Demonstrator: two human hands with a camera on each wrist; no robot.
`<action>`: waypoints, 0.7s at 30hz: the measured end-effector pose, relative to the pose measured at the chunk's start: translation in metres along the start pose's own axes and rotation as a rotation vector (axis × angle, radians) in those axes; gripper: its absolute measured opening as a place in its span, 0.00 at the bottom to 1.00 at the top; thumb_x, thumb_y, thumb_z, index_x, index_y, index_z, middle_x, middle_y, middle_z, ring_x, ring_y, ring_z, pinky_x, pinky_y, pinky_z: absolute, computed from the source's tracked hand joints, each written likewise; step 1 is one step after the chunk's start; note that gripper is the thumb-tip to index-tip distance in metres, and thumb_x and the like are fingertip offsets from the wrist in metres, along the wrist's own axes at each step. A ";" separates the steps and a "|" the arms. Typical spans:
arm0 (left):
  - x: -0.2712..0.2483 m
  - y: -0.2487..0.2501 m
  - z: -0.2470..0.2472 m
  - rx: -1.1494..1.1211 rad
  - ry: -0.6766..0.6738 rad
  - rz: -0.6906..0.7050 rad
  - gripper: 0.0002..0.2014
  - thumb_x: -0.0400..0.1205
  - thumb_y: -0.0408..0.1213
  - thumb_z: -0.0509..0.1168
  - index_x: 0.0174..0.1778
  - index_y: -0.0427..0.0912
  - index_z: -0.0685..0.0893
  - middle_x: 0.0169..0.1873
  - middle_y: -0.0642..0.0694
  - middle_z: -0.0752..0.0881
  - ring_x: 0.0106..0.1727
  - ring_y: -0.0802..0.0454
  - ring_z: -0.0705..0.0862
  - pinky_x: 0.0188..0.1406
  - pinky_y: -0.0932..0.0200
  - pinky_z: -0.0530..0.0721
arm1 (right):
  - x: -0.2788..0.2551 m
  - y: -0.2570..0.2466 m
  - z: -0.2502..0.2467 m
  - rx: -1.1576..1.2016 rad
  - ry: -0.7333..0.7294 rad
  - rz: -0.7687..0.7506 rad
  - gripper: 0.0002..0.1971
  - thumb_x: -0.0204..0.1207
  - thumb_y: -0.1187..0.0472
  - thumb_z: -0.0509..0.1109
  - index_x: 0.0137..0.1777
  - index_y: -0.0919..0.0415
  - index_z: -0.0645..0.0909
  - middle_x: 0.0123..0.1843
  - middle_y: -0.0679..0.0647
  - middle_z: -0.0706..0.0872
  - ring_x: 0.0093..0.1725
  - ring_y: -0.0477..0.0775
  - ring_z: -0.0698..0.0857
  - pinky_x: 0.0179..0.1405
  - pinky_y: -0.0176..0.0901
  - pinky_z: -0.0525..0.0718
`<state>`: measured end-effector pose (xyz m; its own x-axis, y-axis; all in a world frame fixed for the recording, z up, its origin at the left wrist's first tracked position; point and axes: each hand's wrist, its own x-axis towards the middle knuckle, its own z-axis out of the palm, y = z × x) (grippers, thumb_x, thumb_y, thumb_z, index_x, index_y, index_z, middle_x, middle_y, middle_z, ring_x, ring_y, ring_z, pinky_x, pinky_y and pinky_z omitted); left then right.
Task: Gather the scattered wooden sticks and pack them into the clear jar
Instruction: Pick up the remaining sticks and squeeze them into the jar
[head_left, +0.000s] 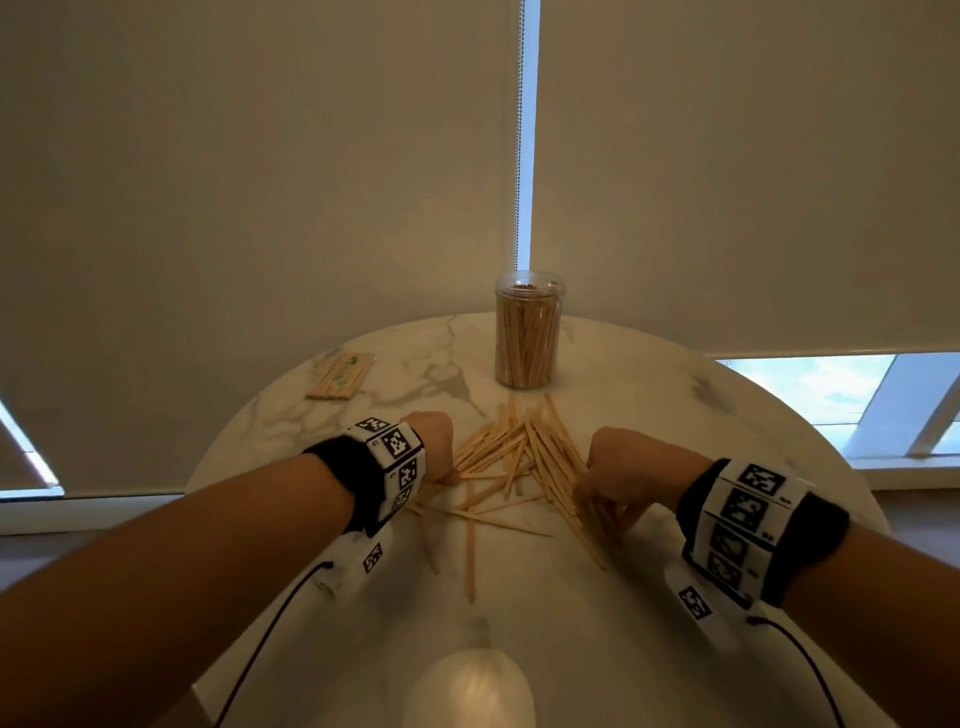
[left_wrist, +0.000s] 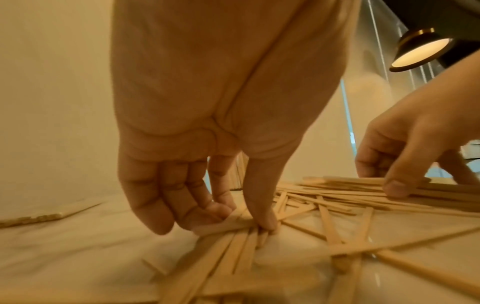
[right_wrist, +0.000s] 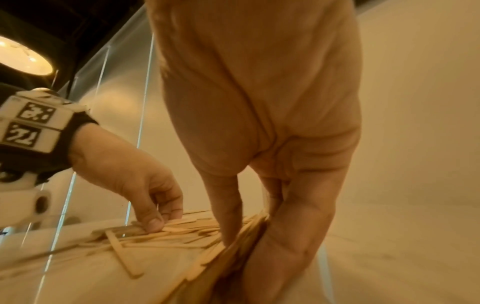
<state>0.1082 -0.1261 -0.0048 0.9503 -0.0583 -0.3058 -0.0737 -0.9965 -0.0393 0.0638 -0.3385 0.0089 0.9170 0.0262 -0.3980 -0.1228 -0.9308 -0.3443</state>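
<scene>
Centrally on the round marbled desk stands the clear jar, upright, lidless, already packed with sticks. Loose wooden sticks lie crisscrossed just in front of the jar. Left of the jar lies a flat packet with a green mark; its writing cannot be read. The left hand pinches stick ends between thumb and curled fingers, plain only in its wrist view. The right hand clamps a thick bundle between thumb and fingers. Both wrist views show a lit ceiling lamp, unseen from the head. Wristbands carry black-and-white square codes.
</scene>
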 end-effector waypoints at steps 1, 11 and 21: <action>0.000 0.001 0.000 -0.013 0.005 0.017 0.15 0.80 0.49 0.74 0.44 0.38 0.85 0.46 0.42 0.86 0.53 0.43 0.86 0.49 0.53 0.82 | -0.003 -0.002 0.002 -0.002 0.001 -0.004 0.13 0.76 0.54 0.77 0.43 0.65 0.84 0.39 0.58 0.90 0.35 0.55 0.91 0.40 0.47 0.93; 0.004 -0.007 0.003 -0.053 0.051 -0.018 0.21 0.81 0.45 0.73 0.66 0.38 0.85 0.63 0.43 0.87 0.64 0.44 0.85 0.64 0.51 0.83 | -0.009 0.003 0.001 -0.060 0.064 0.000 0.07 0.77 0.64 0.72 0.38 0.64 0.82 0.34 0.56 0.87 0.32 0.52 0.88 0.32 0.40 0.89; -0.007 -0.024 -0.012 -0.879 0.021 -0.067 0.11 0.90 0.31 0.55 0.57 0.30 0.80 0.47 0.39 0.87 0.39 0.45 0.87 0.36 0.51 0.88 | -0.024 0.014 -0.009 0.252 0.139 -0.023 0.08 0.83 0.62 0.68 0.52 0.67 0.85 0.47 0.61 0.90 0.44 0.57 0.92 0.46 0.49 0.92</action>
<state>0.1070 -0.1028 0.0096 0.9502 0.0091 -0.3114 0.2334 -0.6831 0.6920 0.0437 -0.3558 0.0210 0.9618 -0.0205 -0.2731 -0.1761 -0.8099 -0.5596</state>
